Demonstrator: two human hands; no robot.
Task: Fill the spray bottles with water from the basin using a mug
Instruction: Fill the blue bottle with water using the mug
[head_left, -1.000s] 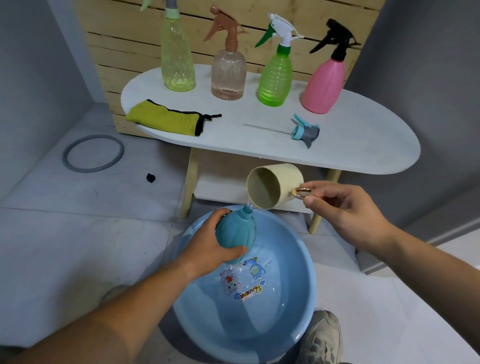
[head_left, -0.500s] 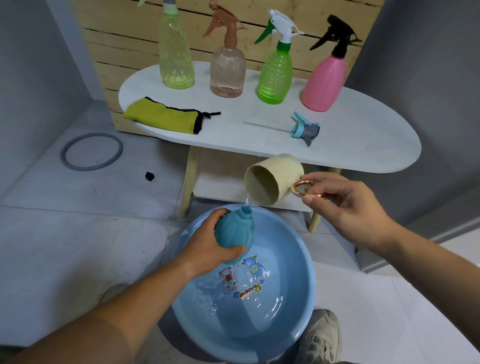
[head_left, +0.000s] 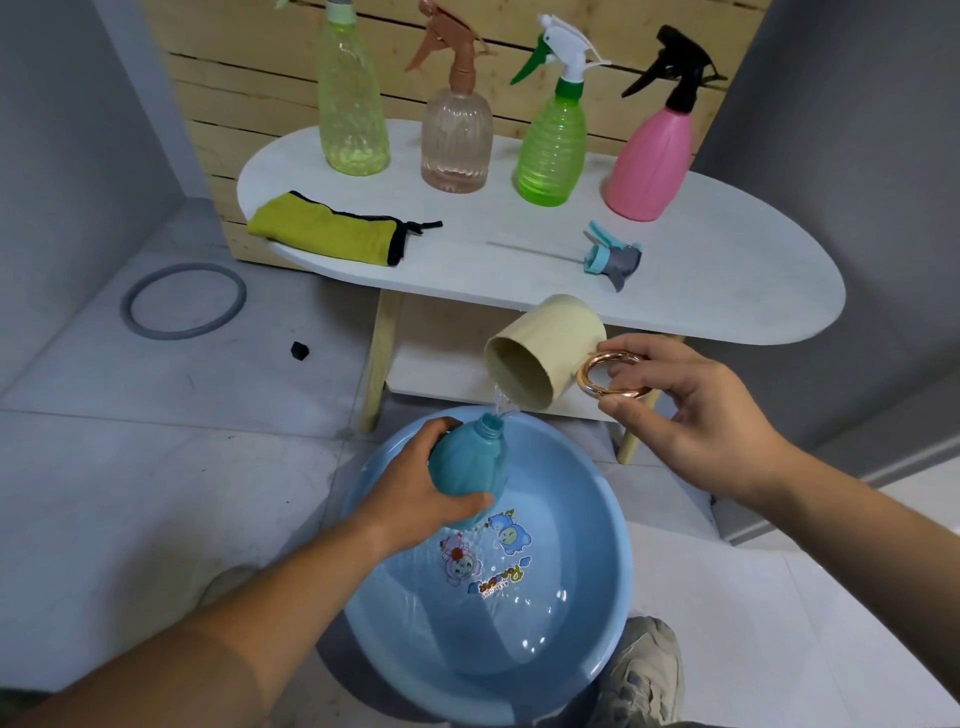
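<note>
Pouring under way: our left grip (head_left: 415, 488) wraps the teal bottle (head_left: 467, 462), held over the basin (head_left: 597, 519) near its 12 o'clock rim. The mug (head_left: 545, 353), at the bottle's 1 o'clock, tips from our right grip (head_left: 691, 415), which pinches the ring handle (head_left: 608, 374). Risk, we judge: the mouth is narrow, so a slight wobble spills water outside, and the opaque walls hide overfill.

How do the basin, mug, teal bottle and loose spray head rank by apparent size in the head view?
1. basin, clearly largest.
2. mug and teal bottle look alike; the left hand hides part of the bottle, so no ranking.
3. loose spray head, smallest, though it lies farther away.
</note>
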